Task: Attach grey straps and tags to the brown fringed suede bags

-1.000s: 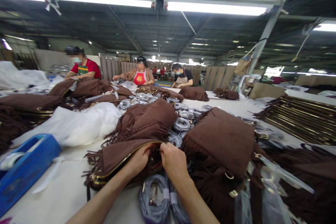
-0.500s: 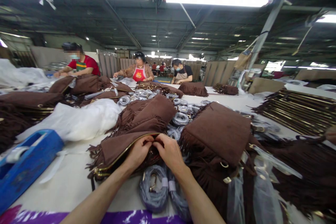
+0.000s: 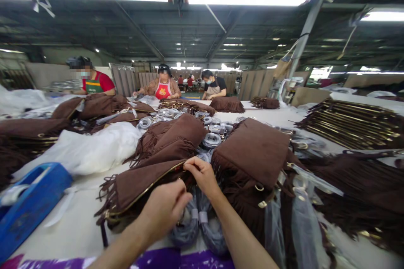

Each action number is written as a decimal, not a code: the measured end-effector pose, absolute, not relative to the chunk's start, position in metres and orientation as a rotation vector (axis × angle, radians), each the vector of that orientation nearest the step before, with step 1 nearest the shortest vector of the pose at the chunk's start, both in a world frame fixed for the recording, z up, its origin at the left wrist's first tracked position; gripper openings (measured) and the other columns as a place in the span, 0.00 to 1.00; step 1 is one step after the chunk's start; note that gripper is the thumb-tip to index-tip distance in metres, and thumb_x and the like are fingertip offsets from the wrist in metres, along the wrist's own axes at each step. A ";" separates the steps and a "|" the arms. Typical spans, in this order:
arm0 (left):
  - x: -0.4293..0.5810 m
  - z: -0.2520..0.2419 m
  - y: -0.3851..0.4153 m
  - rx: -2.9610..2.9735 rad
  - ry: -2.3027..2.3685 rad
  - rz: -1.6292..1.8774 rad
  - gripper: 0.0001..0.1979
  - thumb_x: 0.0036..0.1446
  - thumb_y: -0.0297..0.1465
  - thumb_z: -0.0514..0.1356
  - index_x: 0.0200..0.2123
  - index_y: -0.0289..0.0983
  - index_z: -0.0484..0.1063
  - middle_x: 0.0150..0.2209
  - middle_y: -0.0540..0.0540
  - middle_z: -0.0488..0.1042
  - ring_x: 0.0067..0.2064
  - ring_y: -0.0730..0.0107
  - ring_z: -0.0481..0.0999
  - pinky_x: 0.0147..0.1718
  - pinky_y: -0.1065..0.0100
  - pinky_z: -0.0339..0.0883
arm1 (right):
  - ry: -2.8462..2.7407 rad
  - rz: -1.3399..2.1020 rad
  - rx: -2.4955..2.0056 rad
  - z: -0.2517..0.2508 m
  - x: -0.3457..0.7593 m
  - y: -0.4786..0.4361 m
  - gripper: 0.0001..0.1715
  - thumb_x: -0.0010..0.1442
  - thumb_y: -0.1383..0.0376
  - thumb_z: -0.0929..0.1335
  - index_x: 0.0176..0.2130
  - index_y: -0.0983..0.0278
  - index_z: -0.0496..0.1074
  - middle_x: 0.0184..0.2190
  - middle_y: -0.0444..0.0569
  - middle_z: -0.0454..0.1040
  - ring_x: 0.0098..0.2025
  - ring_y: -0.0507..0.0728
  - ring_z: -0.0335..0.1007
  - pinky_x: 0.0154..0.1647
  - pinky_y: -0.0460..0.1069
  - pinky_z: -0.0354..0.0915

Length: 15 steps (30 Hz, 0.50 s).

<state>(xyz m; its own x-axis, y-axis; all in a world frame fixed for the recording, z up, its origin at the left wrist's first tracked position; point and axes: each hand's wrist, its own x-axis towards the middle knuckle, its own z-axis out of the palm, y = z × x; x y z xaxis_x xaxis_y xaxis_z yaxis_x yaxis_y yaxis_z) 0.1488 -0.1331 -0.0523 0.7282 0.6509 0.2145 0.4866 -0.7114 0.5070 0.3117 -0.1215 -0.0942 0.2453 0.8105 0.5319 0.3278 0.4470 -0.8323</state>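
A brown fringed bag (image 3: 142,180) lies in front of me, its gold zipper parted along the near edge. At the right end of that opening, my right hand (image 3: 203,175) pinches the bag's edge between thumb and fingers. My left hand (image 3: 164,204) is nearer to me, apart from the edge, its fingers curled in; whatever they may hold is hidden. Just below the hands sit two coiled straps in clear wrap, a left one (image 3: 184,233) partly behind my left hand and a right one (image 3: 213,233) beside my right forearm.
A blue tape dispenser (image 3: 38,206) stands at the left, before white plastic wrapping (image 3: 97,147). Another brown fringed bag (image 3: 252,147) lies to the right, with stacked gold-edged brown pieces (image 3: 353,124) beyond. Several wrapped strap coils (image 3: 211,139) lie behind. Co-workers (image 3: 164,86) work across the table.
My left hand has come off the bag's edge and moved down toward me. My right hand stays at the opening. The whole view has shifted slightly.
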 end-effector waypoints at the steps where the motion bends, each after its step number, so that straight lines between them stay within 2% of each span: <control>1: 0.153 -0.058 -0.143 2.616 0.899 0.372 0.10 0.59 0.36 0.55 0.35 0.37 0.71 0.36 0.42 0.76 0.40 0.57 0.74 0.43 0.58 0.67 | -1.330 0.453 -1.126 -0.096 0.313 -0.120 0.09 0.58 0.63 0.66 0.28 0.61 0.73 0.25 0.42 0.73 0.30 0.54 0.67 0.35 0.47 0.63; 2: 0.157 -0.062 -0.152 2.680 0.929 0.240 0.12 0.56 0.37 0.58 0.39 0.36 0.72 0.41 0.39 0.76 0.45 0.53 0.73 0.47 0.55 0.66 | -1.324 0.462 -1.127 -0.097 0.314 -0.120 0.09 0.57 0.63 0.66 0.27 0.61 0.73 0.25 0.41 0.72 0.30 0.53 0.66 0.34 0.47 0.63; 4: 0.160 -0.068 -0.162 2.708 0.977 0.075 0.23 0.52 0.37 0.62 0.50 0.34 0.70 0.51 0.35 0.72 0.53 0.47 0.69 0.53 0.51 0.62 | -1.321 0.478 -1.128 -0.098 0.316 -0.120 0.09 0.56 0.63 0.66 0.26 0.61 0.72 0.24 0.41 0.72 0.30 0.53 0.66 0.33 0.46 0.63; 7: 0.148 -0.066 -0.161 2.648 0.915 -0.143 0.30 0.48 0.29 0.61 0.57 0.37 0.65 0.54 0.37 0.71 0.56 0.48 0.68 0.55 0.51 0.62 | -1.328 0.493 -1.126 -0.098 0.316 -0.121 0.08 0.55 0.64 0.66 0.26 0.62 0.72 0.24 0.41 0.71 0.29 0.52 0.66 0.32 0.46 0.62; 10: 0.122 -0.062 -0.156 2.628 0.868 -0.257 0.34 0.42 0.22 0.58 0.57 0.42 0.67 0.53 0.39 0.72 0.55 0.49 0.69 0.56 0.50 0.60 | -1.333 0.500 -1.121 -0.099 0.316 -0.121 0.08 0.55 0.65 0.66 0.25 0.62 0.73 0.23 0.40 0.71 0.29 0.52 0.66 0.32 0.46 0.61; 12: 0.110 -0.062 -0.158 2.655 0.913 -0.229 0.33 0.40 0.22 0.59 0.54 0.41 0.70 0.57 0.37 0.69 0.60 0.44 0.64 0.60 0.47 0.55 | -1.332 0.503 -1.119 -0.100 0.316 -0.120 0.08 0.54 0.66 0.66 0.26 0.62 0.73 0.23 0.40 0.72 0.29 0.52 0.66 0.31 0.46 0.60; 15: 0.111 -0.066 -0.167 2.724 0.943 -0.161 0.29 0.42 0.25 0.60 0.52 0.37 0.73 0.62 0.33 0.64 0.64 0.41 0.57 0.63 0.45 0.47 | -1.318 0.502 -1.127 -0.102 0.316 -0.118 0.06 0.53 0.66 0.67 0.27 0.62 0.74 0.23 0.40 0.72 0.28 0.52 0.65 0.31 0.45 0.60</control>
<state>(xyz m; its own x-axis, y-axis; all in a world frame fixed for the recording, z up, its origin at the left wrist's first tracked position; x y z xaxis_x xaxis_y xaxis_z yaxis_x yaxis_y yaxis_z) 0.1109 -0.1675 -0.0656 0.7841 0.5922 -0.1856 0.6203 -0.7580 0.2017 0.3159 -0.1180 -0.1018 0.2479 0.8320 0.4963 0.2910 0.4247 -0.8573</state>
